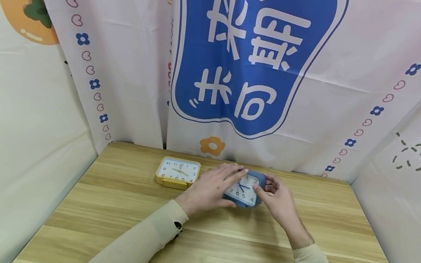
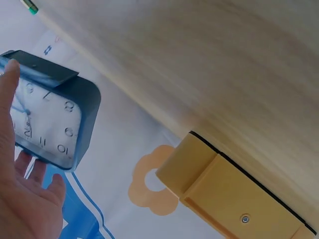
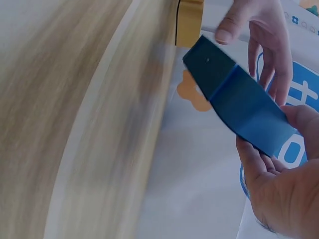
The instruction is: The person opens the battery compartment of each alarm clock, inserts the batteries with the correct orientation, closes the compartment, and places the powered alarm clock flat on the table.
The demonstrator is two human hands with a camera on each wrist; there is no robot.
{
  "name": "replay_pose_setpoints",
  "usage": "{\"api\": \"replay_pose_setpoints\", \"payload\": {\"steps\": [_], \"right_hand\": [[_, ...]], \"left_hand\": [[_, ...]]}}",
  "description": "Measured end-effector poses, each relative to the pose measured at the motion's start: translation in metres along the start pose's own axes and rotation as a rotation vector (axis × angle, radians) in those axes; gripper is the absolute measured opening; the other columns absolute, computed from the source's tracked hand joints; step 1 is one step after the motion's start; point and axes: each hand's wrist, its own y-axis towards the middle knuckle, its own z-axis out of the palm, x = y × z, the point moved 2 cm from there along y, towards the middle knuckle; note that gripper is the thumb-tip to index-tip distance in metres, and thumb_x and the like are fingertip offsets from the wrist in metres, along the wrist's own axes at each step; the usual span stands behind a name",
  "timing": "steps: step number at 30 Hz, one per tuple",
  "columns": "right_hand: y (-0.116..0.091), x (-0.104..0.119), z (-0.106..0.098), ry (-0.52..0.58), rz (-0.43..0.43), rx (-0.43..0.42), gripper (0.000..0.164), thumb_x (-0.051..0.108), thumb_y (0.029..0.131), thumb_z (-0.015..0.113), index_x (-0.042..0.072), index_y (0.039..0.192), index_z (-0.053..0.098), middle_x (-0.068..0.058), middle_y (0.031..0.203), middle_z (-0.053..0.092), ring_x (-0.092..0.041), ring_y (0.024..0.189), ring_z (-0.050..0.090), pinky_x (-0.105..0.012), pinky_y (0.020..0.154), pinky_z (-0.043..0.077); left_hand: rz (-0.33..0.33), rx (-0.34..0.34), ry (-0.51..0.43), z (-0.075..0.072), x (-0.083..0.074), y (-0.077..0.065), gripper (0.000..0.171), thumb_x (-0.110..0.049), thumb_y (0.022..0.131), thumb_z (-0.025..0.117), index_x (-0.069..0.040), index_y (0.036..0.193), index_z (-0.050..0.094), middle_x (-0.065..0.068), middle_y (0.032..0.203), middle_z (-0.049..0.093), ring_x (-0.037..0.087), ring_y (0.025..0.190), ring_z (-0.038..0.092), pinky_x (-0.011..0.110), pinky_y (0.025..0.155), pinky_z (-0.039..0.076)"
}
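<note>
Right hand (image 1: pixel 280 199): it is clamping the blue clock's right side, thumb lying on the front edge and fingers curling behind; gripping by the rim is probably leaving most of the dial uncovered and letting the casing be steered.

Left hand (image 1: pixel 209 186): its fingers are reaching, extended and apart, around the clock's left side, with the thumb low near the base. It is likely guarding or steadying that side rather than bearing weight; whether it is pressing firmly I cannot tell.

Blue clock (image 1: pixel 241 191): it is sitting between the two hands, near the table's back edge and to the right of the yellow clock. The right wrist view is suggesting that it is being held up off the wood. Its dial is facing the person, presumably so that it can be read.

Yellow clock (image 1: pixel 179 171): it is standing just beside the left hand, dial facing the person, its base bar evidently keeping it propped.

Table (image 1: pixel 219 255): its wood-grain top is supporting the yellow clock and spreading beneath both forearms.

Curtain (image 1: pixel 138 74): it is hanging behind the table, probably screening the workspace.
</note>
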Motion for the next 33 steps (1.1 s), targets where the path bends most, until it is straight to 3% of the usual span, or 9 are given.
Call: {"api": "replay_pose_setpoints", "payload": {"steps": [6, 14, 22, 33], "right_hand": [[-0.003, 0.006, 0.003, -0.076, -0.088, -0.049, 0.06, 0.018, 0.111, 0.084, -0.009, 0.159, 0.061, -0.031, 0.141, 0.077, -0.044, 0.129, 0.079, -0.041, 0.11, 0.072], [-0.006, 0.009, 0.007, -0.21, -0.248, -0.102, 0.056, 0.008, 0.105, 0.089, -0.01, 0.153, 0.066, -0.032, 0.136, 0.078, -0.045, 0.122, 0.081, -0.058, 0.108, 0.071], [-0.009, 0.012, 0.011, -0.319, -0.357, -0.146, 0.058, 0.004, 0.1, 0.093, -0.008, 0.151, 0.068, -0.032, 0.145, 0.076, -0.046, 0.126, 0.082, -0.06, 0.105, 0.073], [-0.012, 0.014, 0.011, -0.392, -0.432, -0.17, 0.058, 0.004, 0.098, 0.094, -0.006, 0.15, 0.07, -0.029, 0.143, 0.077, -0.046, 0.125, 0.082, -0.06, 0.099, 0.074]], "left_hand": [[-0.043, -0.019, -0.084, -0.008, 0.001, -0.001, 0.093, -0.062, 0.113, 0.075, -0.019, 0.186, 0.036, 0.007, 0.186, 0.05, 0.028, 0.172, 0.051, 0.051, 0.142, 0.048], [-0.217, -0.04, -0.267, -0.019, 0.0, -0.001, 0.069, -0.053, 0.121, 0.064, -0.018, 0.179, 0.05, 0.007, 0.179, 0.058, 0.03, 0.165, 0.059, 0.05, 0.139, 0.052], [-0.372, -0.06, -0.473, -0.025, 0.005, 0.001, 0.064, -0.048, 0.121, 0.064, -0.013, 0.174, 0.056, 0.01, 0.177, 0.06, 0.033, 0.163, 0.061, 0.054, 0.136, 0.055], [-0.5, -0.044, -0.586, -0.028, 0.017, 0.0, 0.065, -0.05, 0.121, 0.064, -0.013, 0.174, 0.057, 0.014, 0.18, 0.057, 0.036, 0.166, 0.059, 0.059, 0.139, 0.051]]}}
